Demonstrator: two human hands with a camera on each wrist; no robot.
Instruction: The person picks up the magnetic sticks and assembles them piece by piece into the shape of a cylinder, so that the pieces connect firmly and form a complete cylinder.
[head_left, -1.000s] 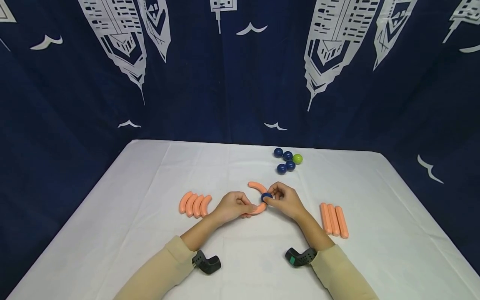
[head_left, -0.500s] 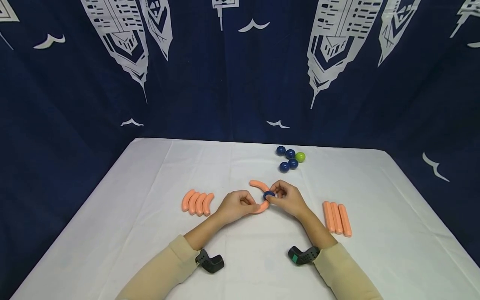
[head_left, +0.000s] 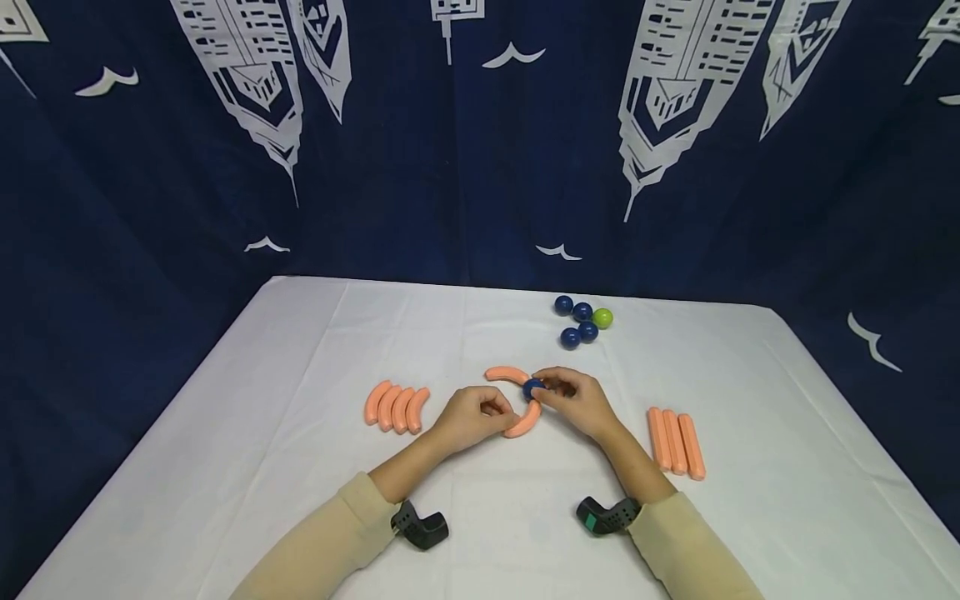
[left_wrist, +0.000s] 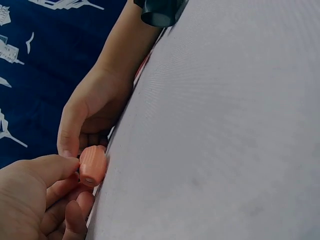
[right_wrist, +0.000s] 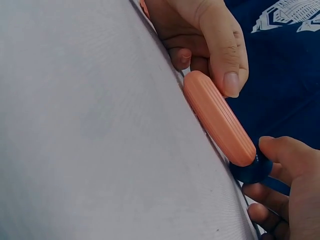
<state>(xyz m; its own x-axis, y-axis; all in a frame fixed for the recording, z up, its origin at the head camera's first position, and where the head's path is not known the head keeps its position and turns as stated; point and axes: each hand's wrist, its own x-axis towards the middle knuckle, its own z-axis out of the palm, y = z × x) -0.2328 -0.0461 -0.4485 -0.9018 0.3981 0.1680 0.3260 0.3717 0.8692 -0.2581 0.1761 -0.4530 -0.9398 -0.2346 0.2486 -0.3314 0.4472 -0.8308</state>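
In the head view, my right hand pinches a dark blue ball between thumb and fingertips. Two curved orange toy rods meet this ball: the far rod reaches left, while the near rod bends down toward the left. My left hand has its thumb and fingertips on the near rod, close to its free end. Long ridges run along that rod in the right wrist view, and its end meets the ball. The left wrist view shows the rod's blunt end at the left fingertips.
Several curved orange rods lie side by side left of the hands. Three straight orange rods lie to the right. Toward the table's back edge sit several blue balls and one green ball. A white cloth covers the table.
The joined rods and ball have turned slightly: the far rod's free end has shifted left, and the near rod points more downward. Both hands stay at the piece. The view has shifted a little.
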